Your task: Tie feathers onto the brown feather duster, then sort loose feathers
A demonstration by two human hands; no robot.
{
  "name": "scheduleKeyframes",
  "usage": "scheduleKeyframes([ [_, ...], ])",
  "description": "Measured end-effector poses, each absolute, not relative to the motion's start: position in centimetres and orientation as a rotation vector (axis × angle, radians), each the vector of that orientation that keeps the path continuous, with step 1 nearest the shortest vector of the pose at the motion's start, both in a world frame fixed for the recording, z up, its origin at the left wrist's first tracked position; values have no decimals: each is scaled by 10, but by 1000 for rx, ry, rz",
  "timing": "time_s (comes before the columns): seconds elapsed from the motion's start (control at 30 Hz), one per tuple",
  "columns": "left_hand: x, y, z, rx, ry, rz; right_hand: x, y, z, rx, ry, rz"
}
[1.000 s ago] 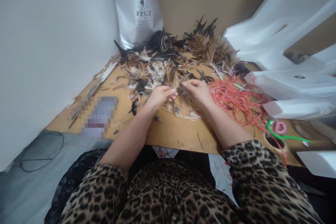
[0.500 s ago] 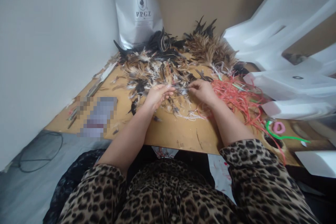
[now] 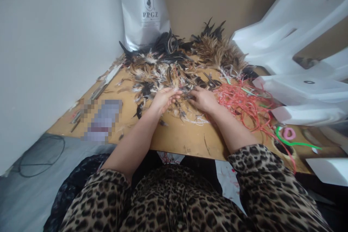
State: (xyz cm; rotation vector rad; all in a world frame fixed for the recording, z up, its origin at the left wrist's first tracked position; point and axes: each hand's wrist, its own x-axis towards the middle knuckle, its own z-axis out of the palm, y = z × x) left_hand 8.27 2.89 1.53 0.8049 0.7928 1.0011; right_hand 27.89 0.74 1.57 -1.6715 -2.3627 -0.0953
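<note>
A heap of brown, black and white feathers [image 3: 165, 67] covers the far middle of the wooden board [image 3: 176, 137]. My left hand [image 3: 164, 99] rests at the near edge of the heap, fingers curled around a small bunch of feathers. My right hand [image 3: 203, 98] is close beside it, fingertips pinched on feathers between the two hands. A tangle of red strips [image 3: 244, 103] lies just right of my right hand.
A silver bag [image 3: 145, 7] stands against the back wall. White foam pieces [image 3: 299, 79] pile up at the right. A green strip [image 3: 288, 139] and a pink ring [image 3: 288, 132] lie near the board's right edge. A blurred flat item [image 3: 102, 119] sits on the left.
My right hand has moved left and down, closing the gap to my left hand. The left hand has stayed in place on the feathers.
</note>
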Motion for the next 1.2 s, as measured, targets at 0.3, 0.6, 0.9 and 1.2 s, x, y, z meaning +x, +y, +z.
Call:
scheduleKeyframes([
  [0.3, 84, 29, 16, 747, 755, 943, 279, 15, 28, -1248, -1114, 891],
  [0.6, 85, 27, 20, 690, 679, 981, 254, 5, 26, -979, -883, 1457],
  [0.9, 86, 27, 18, 892, 825, 1055, 257, 0, 20, -1240, -1424, 1002],
  [1.2, 89, 25, 16, 890, 823, 1069, 256, 0, 22, -1231, -1349, 1211],
])
